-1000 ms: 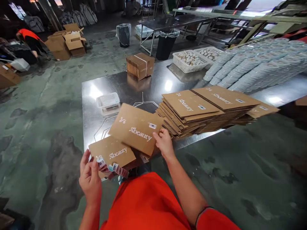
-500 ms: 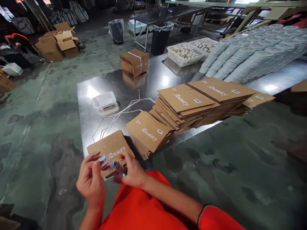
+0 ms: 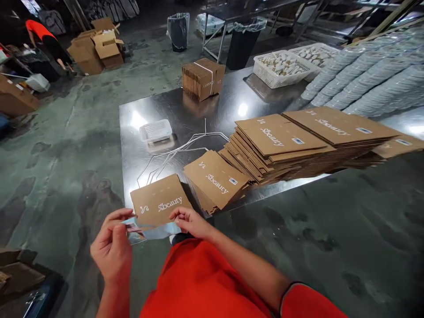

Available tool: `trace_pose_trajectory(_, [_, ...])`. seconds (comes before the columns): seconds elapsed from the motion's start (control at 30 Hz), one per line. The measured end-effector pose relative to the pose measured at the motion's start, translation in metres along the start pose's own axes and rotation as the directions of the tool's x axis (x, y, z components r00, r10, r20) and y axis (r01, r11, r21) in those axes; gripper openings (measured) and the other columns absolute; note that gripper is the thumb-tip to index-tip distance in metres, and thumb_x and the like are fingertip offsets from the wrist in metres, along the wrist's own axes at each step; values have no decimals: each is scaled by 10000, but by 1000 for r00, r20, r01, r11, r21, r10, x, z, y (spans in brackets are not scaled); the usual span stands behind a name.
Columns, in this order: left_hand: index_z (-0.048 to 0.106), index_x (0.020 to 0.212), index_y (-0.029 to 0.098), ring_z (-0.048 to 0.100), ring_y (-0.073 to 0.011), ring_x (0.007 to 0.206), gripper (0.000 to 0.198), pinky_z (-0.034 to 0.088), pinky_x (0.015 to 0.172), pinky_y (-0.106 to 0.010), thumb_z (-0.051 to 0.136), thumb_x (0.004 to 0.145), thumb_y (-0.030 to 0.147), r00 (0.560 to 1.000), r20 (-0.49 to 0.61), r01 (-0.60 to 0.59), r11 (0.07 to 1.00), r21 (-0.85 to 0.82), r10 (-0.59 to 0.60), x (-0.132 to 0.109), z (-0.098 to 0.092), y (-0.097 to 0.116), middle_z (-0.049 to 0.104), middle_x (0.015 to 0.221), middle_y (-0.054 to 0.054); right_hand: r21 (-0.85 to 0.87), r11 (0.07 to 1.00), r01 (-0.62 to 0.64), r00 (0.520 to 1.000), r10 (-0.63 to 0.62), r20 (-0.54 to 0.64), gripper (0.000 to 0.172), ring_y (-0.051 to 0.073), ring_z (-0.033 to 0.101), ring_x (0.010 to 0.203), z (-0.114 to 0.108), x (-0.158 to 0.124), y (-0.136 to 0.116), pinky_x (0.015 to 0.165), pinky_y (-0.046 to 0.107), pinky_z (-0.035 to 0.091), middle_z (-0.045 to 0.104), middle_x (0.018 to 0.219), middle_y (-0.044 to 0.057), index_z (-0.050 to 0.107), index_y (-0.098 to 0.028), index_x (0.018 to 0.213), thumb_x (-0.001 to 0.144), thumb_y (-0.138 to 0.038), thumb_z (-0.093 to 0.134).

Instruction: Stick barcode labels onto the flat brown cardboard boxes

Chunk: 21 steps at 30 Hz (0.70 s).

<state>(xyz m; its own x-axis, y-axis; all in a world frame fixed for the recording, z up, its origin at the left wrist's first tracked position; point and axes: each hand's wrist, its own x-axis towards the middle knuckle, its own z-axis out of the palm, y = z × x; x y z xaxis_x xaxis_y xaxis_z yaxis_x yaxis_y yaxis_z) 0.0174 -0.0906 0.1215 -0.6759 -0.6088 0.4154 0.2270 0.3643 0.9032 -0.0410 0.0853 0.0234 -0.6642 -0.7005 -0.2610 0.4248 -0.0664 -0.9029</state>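
Note:
My left hand (image 3: pixel 114 245) is closed on one end of a pale-blue strip of barcode stickers (image 3: pixel 157 232), with thumb and fingers pinched. My right hand (image 3: pixel 192 222) pinches the other end, so the strip spans between both hands. Just beyond it, at the table's near corner, lies a flat brown carton (image 3: pixel 159 198) printed "sbeauty" in white. Its lower edge is partly hidden by the strip and my hands. To its right sits a low pile of flat cartons (image 3: pixel 217 180), the top one carrying a small barcode sticker.
On the steel table (image 3: pixel 185 119) stand taller carton stacks (image 3: pixel 281 134), a strapped carton bundle (image 3: pixel 202 79), a small white basket (image 3: pixel 156 130) and loose white straps (image 3: pixel 179 150). White crates (image 3: pixel 281 68) and stacked grey-white items (image 3: pixel 371 75) are farther right. A person (image 3: pixel 43 37) bends at far left.
My hands have moved apart, stretching the strip between them; its bunched barcode pieces now show as a longer pale band. The view has shifted, so the table appears farther right.

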Motion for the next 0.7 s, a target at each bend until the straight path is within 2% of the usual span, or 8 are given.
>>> trace_pose_trajectory(0.1, [580, 644, 146, 597, -160, 680, 238, 495, 588, -298, 599, 830, 293, 991, 86, 126, 961, -245, -108, 9, -8, -3, 643, 849, -61, 182, 980, -75, 993, 56, 107, 420, 74, 416, 483, -5, 8, 6, 510, 214, 367, 462, 609, -57, 539, -172, 968, 724, -491, 665])
trace_pose_trajectory(0.17, [601, 683, 156, 592, -164, 691, 239, 499, 596, -309, 589, 839, 336, 984, 148, 140, 939, -315, -97, 12, -10, -1, 638, 857, -60, 104, 994, -36, 998, 29, 60, 413, 97, 481, 569, -3, 14, 10, 575, 232, 416, 500, 655, -31, 557, -167, 938, 717, -498, 668])
trace_pose_trajectory(0.23, [595, 664, 161, 595, -175, 713, 236, 488, 582, -295, 597, 834, 325, 986, 150, 110, 960, -256, -73, 10, -10, 1, 643, 835, -58, -135, 989, 67, 989, -83, -122, 350, 142, 549, 746, 4, 15, 11, 696, 277, 459, 566, 785, 23, 582, -167, 895, 733, -467, 658])
trace_pose_trajectory(0.3, [588, 625, 159, 598, -177, 733, 228, 471, 586, -273, 607, 822, 271, 992, 118, 53, 993, -104, -40, 3, -8, 2, 646, 791, -52, -343, 927, 151, 938, -244, -247, 279, 176, 560, 916, 15, 10, 4, 803, 315, 460, 601, 937, 66, 599, -174, 927, 797, -421, 600])
trace_pose_trajectory(0.43, [627, 643, 165, 573, -137, 658, 197, 454, 598, -236, 594, 824, 234, 971, 226, 57, 993, 108, -81, -19, 1, 0, 630, 707, -17, -331, 884, 329, 906, -395, -155, 362, 164, 582, 911, 38, -10, -26, 795, 302, 480, 621, 997, 71, 554, -195, 1132, 849, -421, 539])
trace_pose_trajectory(0.5, [629, 643, 166, 552, -122, 599, 219, 444, 557, -217, 583, 835, 260, 937, 301, 137, 979, 149, -177, -29, 6, -4, 615, 655, -5, -309, 876, 369, 881, -436, -182, 357, 165, 581, 886, 46, -15, -38, 794, 304, 492, 611, 959, 53, 570, -200, 1071, 789, -414, 619])
trace_pose_trajectory(0.57, [642, 676, 164, 559, -122, 598, 223, 453, 552, -209, 575, 842, 298, 908, 323, 227, 961, 156, -267, -36, 10, -8, 626, 665, -11, -203, 925, 322, 902, -365, -232, 258, 153, 590, 791, 51, -15, -43, 723, 299, 520, 589, 856, 23, 566, -202, 927, 776, -401, 629])
trace_pose_trajectory(0.7, [637, 993, 190, 628, -167, 831, 233, 520, 677, -242, 618, 811, 333, 847, 365, 406, 913, 23, -386, -42, 15, -15, 667, 968, -61, 33, 980, 197, 953, -183, -241, 240, 118, 570, 655, 50, -9, -39, 564, 250, 533, 542, 769, -9, 512, -198, 820, 774, -407, 621])
